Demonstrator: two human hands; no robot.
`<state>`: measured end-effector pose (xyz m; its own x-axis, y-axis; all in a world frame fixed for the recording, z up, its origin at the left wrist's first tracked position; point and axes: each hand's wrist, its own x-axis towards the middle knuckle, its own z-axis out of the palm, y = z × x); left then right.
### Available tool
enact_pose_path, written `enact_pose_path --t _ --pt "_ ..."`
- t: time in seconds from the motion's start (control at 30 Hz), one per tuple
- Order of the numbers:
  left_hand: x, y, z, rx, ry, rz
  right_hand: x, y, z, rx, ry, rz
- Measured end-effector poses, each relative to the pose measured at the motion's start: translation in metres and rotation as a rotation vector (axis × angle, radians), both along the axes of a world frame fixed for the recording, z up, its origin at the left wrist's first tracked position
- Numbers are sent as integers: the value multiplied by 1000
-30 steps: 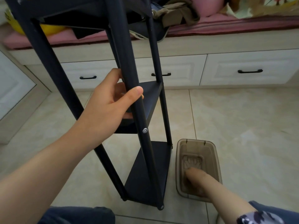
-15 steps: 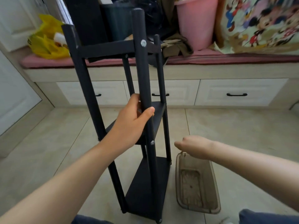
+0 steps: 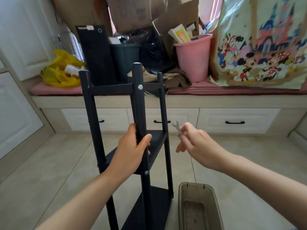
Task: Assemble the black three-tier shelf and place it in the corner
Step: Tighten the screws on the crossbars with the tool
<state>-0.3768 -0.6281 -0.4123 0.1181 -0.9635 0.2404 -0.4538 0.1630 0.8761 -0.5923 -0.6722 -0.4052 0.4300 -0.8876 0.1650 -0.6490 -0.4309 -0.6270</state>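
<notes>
Black three-tier shelf stands upright on tiled floor, frame centre down to 6 o'clock. All three tiers fitted; silver bolt heads visible on front post. L hand grips front post just above mid tier, thumb across the front. R hand, at 3 o'clock of that post and clear of it, pinches small silver wrench, forked end up. Smoky plastic tub on floor at 5 o'clock, just beside shelf base. Pink bucket and yellow bag on window seat behind, approx. 12 o'clock.

Shelf matt black metal; wrench bare metal; tray translucent smoky plastic.
</notes>
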Motion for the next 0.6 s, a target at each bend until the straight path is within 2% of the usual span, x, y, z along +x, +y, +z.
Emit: enact_pose_path --t 0.1,0.37,0.6 --pt "7 1 5 21 -17 -1 11 0 4 110 -112 8" --pt "26 6 16 45 -12 -30 35 -6 9 122 -227 70" --pt "30 3 25 131 57 -140 61 -16 16 131 -436 48"
